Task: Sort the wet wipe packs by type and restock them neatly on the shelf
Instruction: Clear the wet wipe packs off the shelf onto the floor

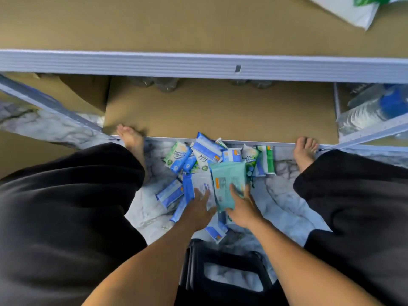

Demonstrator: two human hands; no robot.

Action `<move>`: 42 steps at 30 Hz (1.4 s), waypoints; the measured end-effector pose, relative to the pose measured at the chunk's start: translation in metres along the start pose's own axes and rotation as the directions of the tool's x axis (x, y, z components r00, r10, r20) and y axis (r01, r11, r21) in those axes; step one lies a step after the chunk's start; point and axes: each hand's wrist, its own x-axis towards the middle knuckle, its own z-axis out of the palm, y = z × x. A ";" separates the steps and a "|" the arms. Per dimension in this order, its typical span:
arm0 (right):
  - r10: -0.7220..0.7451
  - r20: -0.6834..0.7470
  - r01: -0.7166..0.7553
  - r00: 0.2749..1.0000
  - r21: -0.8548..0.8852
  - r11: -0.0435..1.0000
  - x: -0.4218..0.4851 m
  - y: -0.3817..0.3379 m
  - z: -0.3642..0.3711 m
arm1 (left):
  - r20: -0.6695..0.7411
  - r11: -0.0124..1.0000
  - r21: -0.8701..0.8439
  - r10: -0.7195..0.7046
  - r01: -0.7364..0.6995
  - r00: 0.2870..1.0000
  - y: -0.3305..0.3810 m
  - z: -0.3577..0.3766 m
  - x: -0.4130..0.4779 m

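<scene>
A heap of wet wipe packs lies on the marble floor between my feet, in front of the low shelf [220, 111]. Blue packs [206, 146], green-and-white packs [268, 160] and a white pack [202, 181] are mixed together. My right hand [241, 207] grips the near end of a teal pack [229, 184], lifted slightly over the heap. My left hand [198, 209] reaches flat onto the white pack with fingers straight.
The upper shelf board [176, 23] carries a white bag [351, 9] at the far right. Water bottles [375, 107] stand in the bay to the right. A black stool [227, 277] sits under me. My bare feet [132, 138] flank the heap.
</scene>
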 end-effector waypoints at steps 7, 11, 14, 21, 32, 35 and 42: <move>-0.008 -0.037 0.009 0.999 0.024 1.000 -0.006 -0.001 0.000 | -0.060 0.997 0.070 0.020 -0.016 0.998 -0.002 -0.004 -0.006; -0.023 -0.115 0.023 0.993 -0.004 1.000 -0.019 -0.008 -0.015 | -0.106 0.995 0.099 0.006 0.005 0.994 0.005 -0.015 -0.013; -0.042 -0.090 0.039 0.995 -0.032 0.999 -0.032 -0.011 -0.027 | -0.105 0.987 0.161 0.007 0.010 0.994 0.021 -0.031 -0.024; -0.132 -0.011 0.129 0.991 -0.143 0.981 -0.065 -0.032 -0.069 | -0.050 0.887 0.459 0.088 -0.056 0.995 0.066 -0.073 -0.075; -0.327 -0.173 0.249 0.929 -0.364 0.898 -0.166 -0.114 -0.191 | -0.290 0.802 0.594 0.288 -0.065 0.913 0.129 -0.199 -0.180; -0.409 -0.251 0.309 0.877 -0.357 0.882 -0.198 -0.140 -0.234 | -0.391 0.781 0.621 0.386 -0.070 0.835 0.146 -0.242 -0.208; -0.490 -0.412 0.334 0.768 -0.396 0.856 -0.235 -0.175 -0.334 | -0.529 0.762 0.644 0.511 -0.072 0.677 0.169 -0.331 -0.241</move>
